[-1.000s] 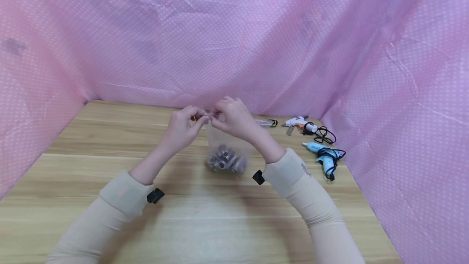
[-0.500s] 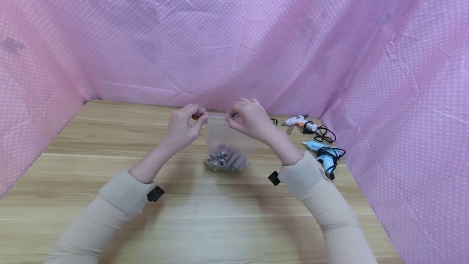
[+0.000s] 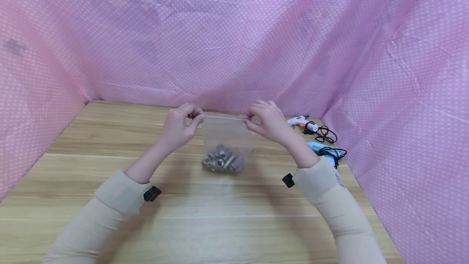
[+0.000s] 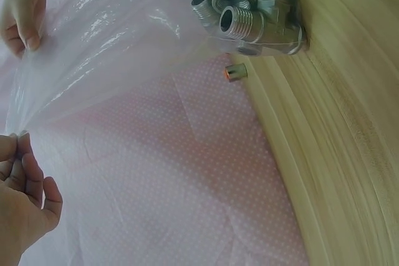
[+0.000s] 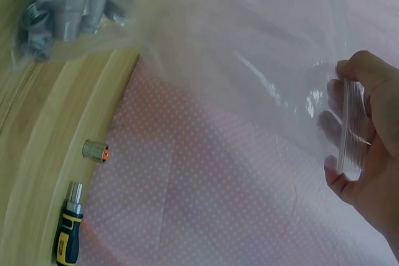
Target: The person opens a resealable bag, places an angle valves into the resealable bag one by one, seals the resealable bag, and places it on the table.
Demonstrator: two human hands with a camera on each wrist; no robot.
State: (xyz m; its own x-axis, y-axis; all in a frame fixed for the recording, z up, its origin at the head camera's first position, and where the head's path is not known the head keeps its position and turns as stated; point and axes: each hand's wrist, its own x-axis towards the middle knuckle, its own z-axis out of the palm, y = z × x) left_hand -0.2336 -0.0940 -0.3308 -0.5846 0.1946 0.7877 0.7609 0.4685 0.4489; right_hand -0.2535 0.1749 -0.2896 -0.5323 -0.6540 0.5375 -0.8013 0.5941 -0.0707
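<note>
A clear zip-lock bag (image 3: 227, 133) stands upright on the wooden table (image 3: 205, 223), its top edge stretched between my hands. Threaded metal pipe fittings (image 3: 222, 160), several of them, lie in its bottom, seen close up as grey fittings (image 4: 246, 14) in the left wrist view. My left hand (image 3: 179, 125) pinches the top left corner between thumb and fingers. At the opposite corner my right hand (image 3: 269, 123) grips the zip strip; in the right wrist view some fingers of that hand (image 5: 377, 129) show through the plastic.
A white glue gun (image 3: 298, 121) and a blue glue gun (image 3: 318, 147) with wound black cords lie at the right, partly behind my right arm. A screwdriver (image 5: 68, 235) and a small orange-ended metal cylinder (image 5: 93, 150) lie near the table's back edge. Pink dotted cloth (image 3: 220, 44) surrounds the table.
My right hand has slid right along the bag's top edge, away from the left hand, and the edge is now spread out. My left hand has shifted slightly left.
</note>
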